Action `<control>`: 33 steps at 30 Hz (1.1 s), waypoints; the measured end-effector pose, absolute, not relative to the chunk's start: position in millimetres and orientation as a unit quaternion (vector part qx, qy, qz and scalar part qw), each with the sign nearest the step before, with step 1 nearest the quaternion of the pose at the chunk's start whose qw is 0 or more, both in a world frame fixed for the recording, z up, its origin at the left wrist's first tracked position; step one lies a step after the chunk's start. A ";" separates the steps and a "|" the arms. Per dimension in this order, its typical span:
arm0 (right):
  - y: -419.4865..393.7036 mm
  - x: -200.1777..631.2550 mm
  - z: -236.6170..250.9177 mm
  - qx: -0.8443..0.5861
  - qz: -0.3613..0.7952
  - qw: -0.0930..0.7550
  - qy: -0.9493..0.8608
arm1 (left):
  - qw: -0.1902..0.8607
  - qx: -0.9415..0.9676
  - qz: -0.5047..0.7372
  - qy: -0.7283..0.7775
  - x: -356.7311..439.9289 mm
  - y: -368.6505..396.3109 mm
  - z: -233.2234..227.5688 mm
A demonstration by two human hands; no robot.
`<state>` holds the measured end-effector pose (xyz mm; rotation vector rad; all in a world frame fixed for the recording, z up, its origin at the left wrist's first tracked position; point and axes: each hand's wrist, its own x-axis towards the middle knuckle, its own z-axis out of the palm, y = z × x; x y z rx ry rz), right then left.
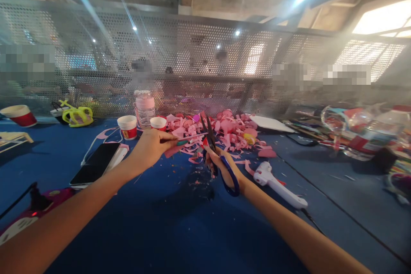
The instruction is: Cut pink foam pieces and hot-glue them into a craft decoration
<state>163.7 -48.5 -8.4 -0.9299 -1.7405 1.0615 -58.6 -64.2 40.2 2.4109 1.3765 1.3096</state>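
Observation:
My right hand [226, 165] grips a pair of scissors [211, 136] with blue handles. Their dark blades point up and stand apart. A small red piece [206, 141] shows by the fingers of that hand. Between the fingertips of my left hand [150, 147] is a thin pink strip [195, 137], with a teal part close to the fingers. Its far end reaches the scissor blades; whether they touch it I cannot tell. Behind both hands spreads a heap of pink scraps [226, 126], and small bits lie below the scissors.
Left of the heap stand a pink-lidded bottle [146, 109], paper cups [127, 127] and a phone [96, 165]. A white corded tool [281, 186] lies at right, near plastic bottles [369, 137]. A perforated metal screen [205, 58] rises behind the blue table [192, 231].

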 end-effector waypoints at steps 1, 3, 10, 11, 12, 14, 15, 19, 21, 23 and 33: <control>-48.5 163.7 -8.4 -0.375 0.431 0.433 -0.697 | 0.036 0.788 0.425 0.444 -58.7 -64.4 40.6; -48.5 163.7 -8.8 -0.372 0.434 0.434 -0.697 | 0.033 0.792 0.423 0.438 -59.0 -64.2 40.8; -48.7 165.1 -9.8 -0.378 0.381 0.424 -0.730 | 0.056 0.789 0.401 0.462 -60.1 -64.6 41.4; -49.0 165.2 -9.2 -0.387 0.369 0.418 -0.735 | 0.063 0.789 0.394 0.467 -60.0 -65.4 42.1; -49.2 165.1 -8.4 -0.397 0.354 0.410 -0.741 | 0.071 0.788 0.387 0.473 -59.7 -66.4 43.0; -49.6 164.9 -6.5 -0.418 0.326 0.397 -0.749 | 0.089 0.785 0.376 0.485 -58.7 -68.5 44.5; -49.7 164.7 -5.5 -0.428 0.316 0.391 -0.751 | 0.097 0.781 0.374 0.490 -58.1 -69.4 45.2; -50.2 163.6 -2.1 -0.468 0.306 0.363 -0.745 | 0.114 0.774 0.371 0.501 -56.7 -71.7 47.4; -50.5 163.2 -0.7 -0.484 0.304 0.355 -0.740 | 0.112 0.774 0.372 0.501 -56.9 -71.6 47.8; -50.5 163.1 0.7 -0.494 0.298 0.353 -0.737 | 0.111 0.775 0.375 0.497 -57.0 -70.6 46.6; -47.3 166.4 4.0 -0.533 0.290 0.312 -0.731 | 0.179 0.743 0.452 0.460 -52.1 -62.6 30.2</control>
